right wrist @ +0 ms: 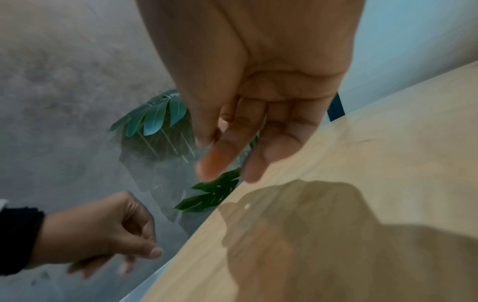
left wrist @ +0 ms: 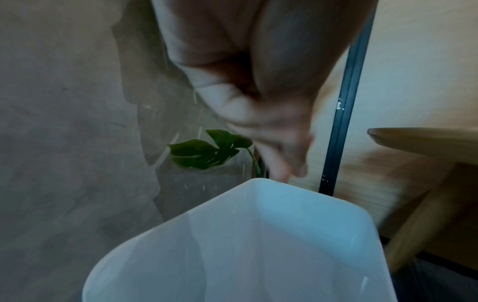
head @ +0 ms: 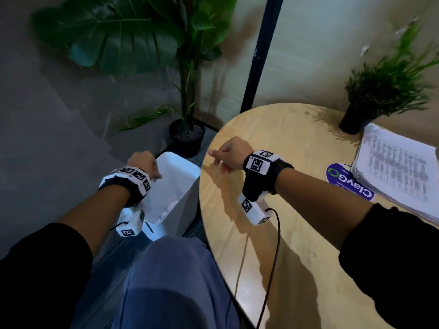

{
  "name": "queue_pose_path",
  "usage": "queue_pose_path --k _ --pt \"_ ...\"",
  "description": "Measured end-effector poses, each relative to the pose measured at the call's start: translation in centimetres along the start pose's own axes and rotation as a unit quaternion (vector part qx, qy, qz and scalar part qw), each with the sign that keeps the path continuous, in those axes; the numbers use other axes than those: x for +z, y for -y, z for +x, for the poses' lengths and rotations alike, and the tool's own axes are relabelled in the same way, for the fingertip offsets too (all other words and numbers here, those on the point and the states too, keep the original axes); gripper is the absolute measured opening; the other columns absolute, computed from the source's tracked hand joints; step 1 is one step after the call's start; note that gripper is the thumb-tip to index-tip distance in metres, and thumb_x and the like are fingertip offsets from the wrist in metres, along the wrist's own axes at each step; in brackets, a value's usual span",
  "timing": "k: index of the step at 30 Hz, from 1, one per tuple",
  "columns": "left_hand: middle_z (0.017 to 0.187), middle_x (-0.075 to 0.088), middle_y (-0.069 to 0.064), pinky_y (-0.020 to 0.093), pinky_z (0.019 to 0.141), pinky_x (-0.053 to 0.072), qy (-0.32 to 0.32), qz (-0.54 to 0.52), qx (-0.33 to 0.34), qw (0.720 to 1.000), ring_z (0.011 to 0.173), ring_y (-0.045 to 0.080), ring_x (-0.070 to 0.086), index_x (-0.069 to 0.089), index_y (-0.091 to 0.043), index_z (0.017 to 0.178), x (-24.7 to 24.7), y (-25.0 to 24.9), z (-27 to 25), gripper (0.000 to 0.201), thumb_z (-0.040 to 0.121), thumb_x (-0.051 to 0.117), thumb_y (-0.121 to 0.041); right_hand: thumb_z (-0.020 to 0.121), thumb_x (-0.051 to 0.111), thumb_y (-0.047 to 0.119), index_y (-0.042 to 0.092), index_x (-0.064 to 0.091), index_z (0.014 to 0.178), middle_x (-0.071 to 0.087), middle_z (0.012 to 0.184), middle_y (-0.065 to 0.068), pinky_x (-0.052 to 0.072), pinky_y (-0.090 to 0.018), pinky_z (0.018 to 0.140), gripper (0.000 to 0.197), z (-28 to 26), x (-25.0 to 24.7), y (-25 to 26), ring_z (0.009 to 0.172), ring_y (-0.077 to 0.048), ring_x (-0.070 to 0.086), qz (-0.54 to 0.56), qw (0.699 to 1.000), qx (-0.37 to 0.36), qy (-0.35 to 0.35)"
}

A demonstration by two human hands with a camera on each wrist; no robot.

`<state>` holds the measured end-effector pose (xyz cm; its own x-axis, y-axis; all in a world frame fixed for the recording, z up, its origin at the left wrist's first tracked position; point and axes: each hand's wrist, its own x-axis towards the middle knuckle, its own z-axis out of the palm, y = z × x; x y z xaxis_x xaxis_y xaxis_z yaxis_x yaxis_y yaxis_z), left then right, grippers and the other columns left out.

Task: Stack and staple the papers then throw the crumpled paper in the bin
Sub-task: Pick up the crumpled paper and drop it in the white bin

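Round wooden table [head: 297, 233] fills the lower right of the head view, grey floor on the left, big leafy plant [head: 133, 34] at upper left. I see my left hand [head: 145, 163] over the white bin [head: 187, 186], which sits on the floor just beside the table edge, center-left of frame. Bin stands upright w/ its mouth facing up; the opening is rectangular, long axis running from lower left to upper right of the frame. Fingers of that hand hang loosely curled over the bin's near rim, holding nothing. I can't make out the crumpled paper inside; the interior is too washed out. My right hand [head: 228, 154] hovers over the table's left edge, fingers relaxed and partly extended, nothing in it, index pointing toward frame left. Stack of printed papers [head: 399, 172] lies at far right of the table, long edge running toward lower right, partly over a blue sticker [head: 344, 180], near a small potted plant [head: 384, 91].
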<state>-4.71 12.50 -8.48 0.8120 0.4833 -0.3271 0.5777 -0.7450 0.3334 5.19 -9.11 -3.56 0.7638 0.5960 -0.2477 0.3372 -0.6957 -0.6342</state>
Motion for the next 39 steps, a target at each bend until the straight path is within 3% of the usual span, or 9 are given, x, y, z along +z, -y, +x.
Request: queue_pose_path --k 4,9,16,19,22,25,32,36,39 --pt "0.082 0.072 0.019 0.040 0.079 0.056 -0.035 0.057 0.039 0.997 0.080 0.033 0.067 0.070 0.000 0.077 -0.7 -1.7 -1.0 0.035 0.088 0.061 -0.031 0.089 0.061 0.019 0.012 0.071 0.098 0.070 0.079 -0.003 0.049 -0.026 0.075 0.016 -3.0 -2.0 -2.3 0.062 -0.014 0.062 0.000 1.000 -0.024 0.014" --pt "0.127 0.053 0.018 0.041 0.097 0.045 -0.035 0.088 0.175 0.980 0.115 0.035 0.053 0.046 -0.024 0.137 -1.5 -4.8 -2.3 0.051 0.089 0.053 -0.006 0.082 0.067 0.008 0.016 0.069 0.103 0.069 0.091 -0.004 0.050 -0.031 0.085 0.023 -8.3 -4.6 -7.1 0.068 0.008 0.059 -0.036 0.999 -0.008 0.013" --pt "0.125 0.049 0.014 0.032 0.088 0.042 0.023 0.130 0.299 0.945 0.107 0.028 0.055 0.055 -0.018 0.128 -2.2 -12.2 -6.6 0.044 0.086 0.063 -0.011 0.085 0.060 0.013 0.016 0.066 0.114 0.066 0.112 -0.004 0.044 -0.023 0.083 0.030 -16.9 -5.5 -11.9 0.095 -0.019 0.061 -0.188 0.981 0.045 0.018" --pt "0.134 0.043 0.012 0.034 0.093 0.041 0.058 0.183 0.342 0.920 0.116 0.028 0.053 0.045 -0.017 0.137 -0.6 -15.6 -8.8 0.049 0.090 0.060 -0.020 0.097 0.036 0.021 0.017 0.031 0.145 0.033 0.151 -0.010 0.032 -0.035 0.111 0.048 -19.6 -4.2 -14.1 0.137 -0.023 0.033 -0.300 0.949 0.059 0.078" --pt "0.152 0.024 0.019 0.036 0.110 0.032 0.126 0.283 0.354 0.882 0.136 0.031 0.034 0.018 -0.002 0.147 2.9 -18.2 -11.0 0.067 0.095 0.049 -0.032 0.097 0.005 0.029 0.023 0.003 0.150 -0.003 0.160 0.004 0.020 -0.048 0.116 0.053 -22.4 -2.0 -15.3 0.148 -0.025 0.007 -0.370 0.920 0.083 0.098" --pt "0.158 -0.005 0.019 0.042 0.118 0.018 0.180 0.342 0.315 0.867 0.146 0.031 0.010 -0.006 0.004 0.147 6.8 -18.8 -13.3 0.089 0.094 0.042 -0.048 0.085 0.008 0.029 0.020 0.036 0.143 0.035 0.151 0.004 0.043 -0.052 0.097 0.065 -23.9 -0.8 -15.1 0.133 -0.026 0.044 -0.396 0.915 0.074 0.016" --pt "0.156 -0.024 0.011 0.046 0.120 -0.002 0.201 0.323 0.344 0.858 0.147 0.023 -0.015 -0.016 -0.005 0.146 12.3 -17.4 -18.0 0.114 0.076 0.035 -0.079 0.075 0.029 0.032 0.025 0.039 0.132 0.059 0.133 0.005 0.057 -0.046 0.073 0.058 -26.0 -0.3 -16.2 0.111 -0.026 0.064 -0.450 0.889 0.047 0.075" --pt "0.155 -0.025 0.010 0.045 0.119 -0.003 0.188 0.314 0.364 0.856 0.146 0.022 -0.017 -0.017 -0.005 0.146 13.3 -17.9 -19.7 0.113 0.077 0.034 -0.078 0.095 0.021 0.034 0.029 0.001 0.149 0.001 0.160 0.002 0.025 -0.054 0.112 0.057 -26.8 -1.4 -15.3 0.147 -0.030 0.010 -0.415 0.904 0.021 0.100" --pt "0.155 -0.025 0.011 0.043 0.120 0.001 0.188 0.299 0.347 0.869 0.147 0.022 -0.016 -0.015 -0.003 0.146 12.7 -18.6 -20.3 0.106 0.082 0.031 -0.073 0.099 0.026 0.032 0.025 -0.008 0.149 -0.014 0.159 0.002 0.012 -0.050 0.117 0.060 -27.7 -1.6 -15.3 0.147 -0.028 -0.007 -0.406 0.907 0.055 0.096"
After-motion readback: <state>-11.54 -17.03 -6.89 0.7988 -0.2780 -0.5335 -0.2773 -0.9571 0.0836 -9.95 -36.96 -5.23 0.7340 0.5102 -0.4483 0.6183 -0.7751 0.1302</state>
